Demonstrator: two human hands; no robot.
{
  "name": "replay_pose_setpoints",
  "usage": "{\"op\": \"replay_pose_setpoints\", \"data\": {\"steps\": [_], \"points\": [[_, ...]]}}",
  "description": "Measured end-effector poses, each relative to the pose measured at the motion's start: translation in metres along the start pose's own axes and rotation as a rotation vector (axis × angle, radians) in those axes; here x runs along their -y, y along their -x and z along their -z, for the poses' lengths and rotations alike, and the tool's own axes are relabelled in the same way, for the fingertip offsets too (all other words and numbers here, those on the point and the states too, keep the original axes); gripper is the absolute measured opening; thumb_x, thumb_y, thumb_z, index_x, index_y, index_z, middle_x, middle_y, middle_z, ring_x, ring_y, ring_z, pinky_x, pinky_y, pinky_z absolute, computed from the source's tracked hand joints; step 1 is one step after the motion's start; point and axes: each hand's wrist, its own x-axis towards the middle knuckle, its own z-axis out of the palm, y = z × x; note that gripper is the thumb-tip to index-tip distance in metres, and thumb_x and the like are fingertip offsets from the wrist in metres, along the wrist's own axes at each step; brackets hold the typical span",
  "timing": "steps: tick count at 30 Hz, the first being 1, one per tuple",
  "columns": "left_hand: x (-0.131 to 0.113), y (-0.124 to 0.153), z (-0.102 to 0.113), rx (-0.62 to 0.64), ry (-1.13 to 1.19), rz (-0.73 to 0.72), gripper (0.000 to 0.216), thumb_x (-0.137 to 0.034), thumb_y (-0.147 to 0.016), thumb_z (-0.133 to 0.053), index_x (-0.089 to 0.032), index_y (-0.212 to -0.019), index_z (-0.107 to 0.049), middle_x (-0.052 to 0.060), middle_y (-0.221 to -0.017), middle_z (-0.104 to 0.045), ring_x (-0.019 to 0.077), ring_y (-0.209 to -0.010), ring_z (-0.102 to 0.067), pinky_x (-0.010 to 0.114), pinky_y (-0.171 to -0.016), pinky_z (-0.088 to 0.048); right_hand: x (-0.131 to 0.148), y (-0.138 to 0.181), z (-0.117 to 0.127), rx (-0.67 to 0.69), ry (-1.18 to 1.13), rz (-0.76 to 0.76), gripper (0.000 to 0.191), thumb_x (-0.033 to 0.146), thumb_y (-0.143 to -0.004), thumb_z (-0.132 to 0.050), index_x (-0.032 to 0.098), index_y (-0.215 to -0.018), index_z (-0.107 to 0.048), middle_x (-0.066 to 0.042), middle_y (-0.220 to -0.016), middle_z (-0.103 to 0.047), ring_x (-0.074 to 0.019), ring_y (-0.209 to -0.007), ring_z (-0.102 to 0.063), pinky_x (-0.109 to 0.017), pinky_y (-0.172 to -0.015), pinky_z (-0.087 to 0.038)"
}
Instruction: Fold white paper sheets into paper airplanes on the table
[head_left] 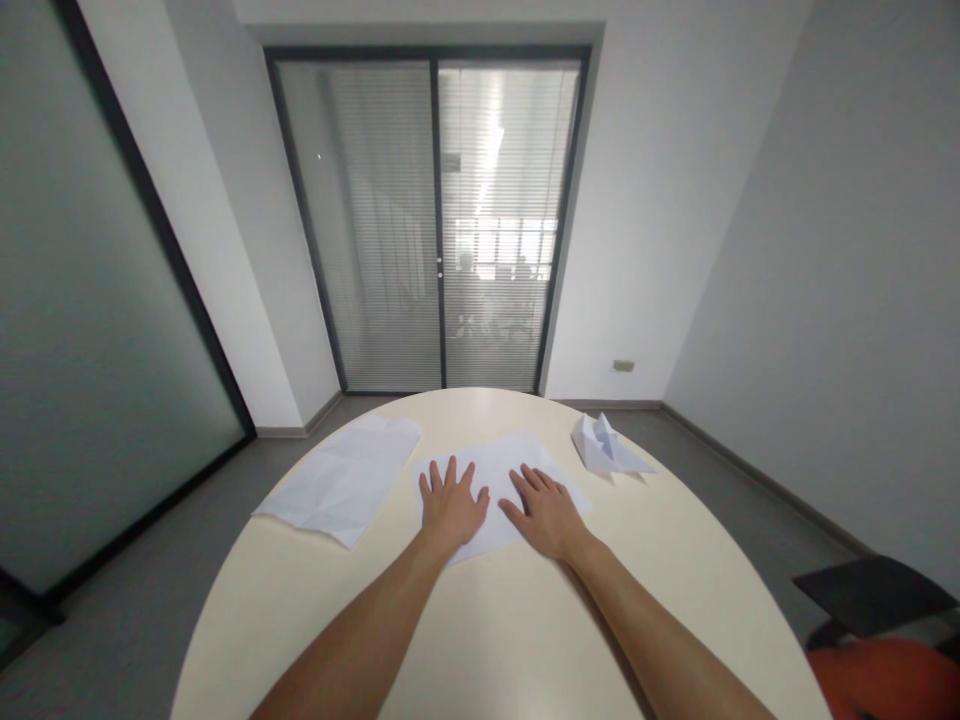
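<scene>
A sheet of white paper [495,470] lies flat on the round cream table [480,640], partly covered by both hands. My left hand [450,505] rests palm down on its left part with the fingers spread. On its right part lies my right hand [546,508], palm down, thumb apart and the other fingers stretched forward. To the left is a second, creased sheet of paper [341,475], reaching the table's edge. A folded paper boat [606,448] stands at the right, beyond my right hand.
An office chair with an orange seat [885,680] and a black backrest [874,590] stands at the lower right. Past the table's far edge is a glazed sliding door [435,230] with blinds. A frosted glass panel [90,300] is on the left.
</scene>
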Motion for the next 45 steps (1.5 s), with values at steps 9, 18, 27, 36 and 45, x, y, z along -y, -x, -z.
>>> {"op": "replay_pose_setpoints", "data": {"steps": [9, 18, 27, 36, 45], "points": [[0.001, -0.001, -0.002, -0.010, -0.017, 0.004, 0.063, -0.059, -0.093, -0.034, -0.032, -0.150, -0.041, 0.005, -0.161, -0.030, 0.0434, -0.147, -0.018, 0.061, -0.117, -0.014, -0.004, -0.004, -0.008, 0.111, -0.008, -0.045, 0.075, 0.067, -0.094, -0.033, 0.022, -0.155, -0.032, -0.009, -0.163, -0.023, -0.0321, -0.150, -0.017, -0.049, -0.119, -0.014], [-0.001, 0.000, -0.001, -0.006, -0.019, 0.004, 0.064, -0.060, -0.093, -0.032, -0.031, -0.150, -0.040, 0.007, -0.161, -0.029, 0.0449, -0.147, -0.018, 0.062, -0.116, -0.014, -0.010, -0.005, -0.011, 0.095, 0.030, -0.083, 0.086, 0.075, -0.090, -0.033, 0.020, -0.155, -0.031, -0.010, -0.163, -0.022, -0.0366, -0.151, -0.012, -0.047, -0.120, -0.013], [-0.009, 0.012, 0.007, -0.008, -0.076, -0.022, 0.075, -0.065, -0.090, -0.034, -0.021, -0.150, -0.040, 0.017, -0.158, -0.033, 0.0470, -0.145, -0.019, 0.063, -0.115, -0.009, -0.021, -0.007, -0.004, -0.049, 0.088, -0.179, 0.075, 0.068, -0.090, -0.046, 0.018, -0.145, -0.048, -0.015, -0.156, -0.038, -0.0354, -0.144, -0.031, -0.051, -0.117, -0.021], [-0.008, 0.013, 0.001, 0.007, -0.020, -0.122, 0.067, -0.060, -0.093, -0.032, -0.028, -0.151, -0.038, 0.011, -0.161, -0.029, 0.0422, -0.147, -0.020, 0.065, -0.114, -0.016, -0.023, -0.008, -0.001, -0.100, 0.073, -0.114, 0.050, 0.050, -0.096, -0.046, 0.020, -0.135, -0.058, -0.014, -0.147, -0.050, -0.0306, -0.138, -0.042, -0.047, -0.112, -0.031], [-0.015, 0.015, 0.015, -0.026, -0.060, -0.037, 0.059, -0.054, -0.095, -0.029, -0.029, -0.145, -0.048, 0.014, -0.151, -0.044, 0.0419, -0.138, -0.036, 0.063, -0.108, -0.025, -0.007, -0.002, 0.001, 0.049, -0.014, 0.013, 0.073, 0.066, -0.094, -0.039, 0.019, -0.149, -0.044, -0.013, -0.158, -0.036, -0.0337, -0.147, -0.027, -0.052, -0.118, -0.019]]}}
